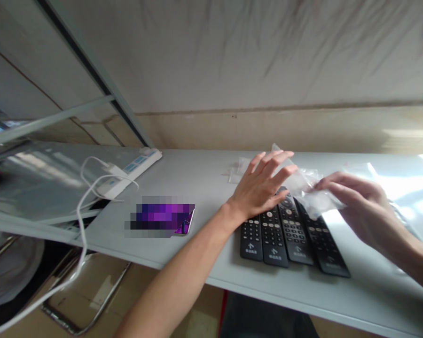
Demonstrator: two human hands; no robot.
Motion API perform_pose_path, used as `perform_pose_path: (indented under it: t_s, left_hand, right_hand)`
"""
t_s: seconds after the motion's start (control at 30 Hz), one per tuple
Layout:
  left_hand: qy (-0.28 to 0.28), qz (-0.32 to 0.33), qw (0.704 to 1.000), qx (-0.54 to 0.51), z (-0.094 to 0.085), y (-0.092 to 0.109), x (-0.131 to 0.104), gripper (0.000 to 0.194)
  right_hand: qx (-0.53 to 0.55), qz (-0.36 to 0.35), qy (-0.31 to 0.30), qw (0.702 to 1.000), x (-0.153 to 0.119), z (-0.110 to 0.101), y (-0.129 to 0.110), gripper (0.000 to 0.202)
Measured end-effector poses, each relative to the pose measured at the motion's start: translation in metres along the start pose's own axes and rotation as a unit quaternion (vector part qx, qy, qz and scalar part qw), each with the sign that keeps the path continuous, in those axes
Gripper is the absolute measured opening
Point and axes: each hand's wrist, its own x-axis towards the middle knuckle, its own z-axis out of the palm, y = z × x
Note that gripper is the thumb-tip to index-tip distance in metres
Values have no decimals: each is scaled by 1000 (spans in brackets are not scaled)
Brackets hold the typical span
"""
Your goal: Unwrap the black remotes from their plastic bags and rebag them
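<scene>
Several black remote controls lie side by side on the grey table, with their upper ends partly hidden under my hands. My left hand is over the tops of the left remotes, fingers spread and holding nothing; I cannot tell whether it touches them. In my right hand a crumpled clear plastic bag is pinched between thumb and fingers. The bag hangs above the right-hand remotes and reaches behind my left fingers. More clear plastic bags lie flat behind my left hand.
Left of the remotes, a phone with a purple screen lies on the table. Farther left, a white power strip has a white cable looping over the edge. A wall runs along the back. Below stands a metal-framed chair.
</scene>
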Motion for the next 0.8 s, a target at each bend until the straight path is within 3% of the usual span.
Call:
perform_pose_path:
  t_s: [0.17, 0.3, 0.43, 0.57, 0.67, 0.8]
  left_hand:
    - [15, -53, 998, 18, 3, -2, 0, 74]
    - [22, -45, 998, 25, 3, -6, -1, 70]
    - [31, -51, 998, 25, 3, -16, -3, 66]
    - [28, -74, 996, 35, 6, -29, -5, 84]
    - [10, -72, 996, 60, 13, -36, -9, 98]
    - [-23, -70, 993, 89, 21, -42, -16, 110]
  right_hand:
    - [120, 48, -140, 982, -1, -2, -5, 32]
    - [122, 59, -208, 969, -3, -2, -4, 35]
    - [108, 81, -164, 977, 1, -2, -1, 70]
    - [89, 111, -87, 986, 9, -1, 3, 96]
    - [58, 118, -27, 991, 12, -3, 10, 93]
    - [29, 119, 12, 992, 15, -10, 23, 72]
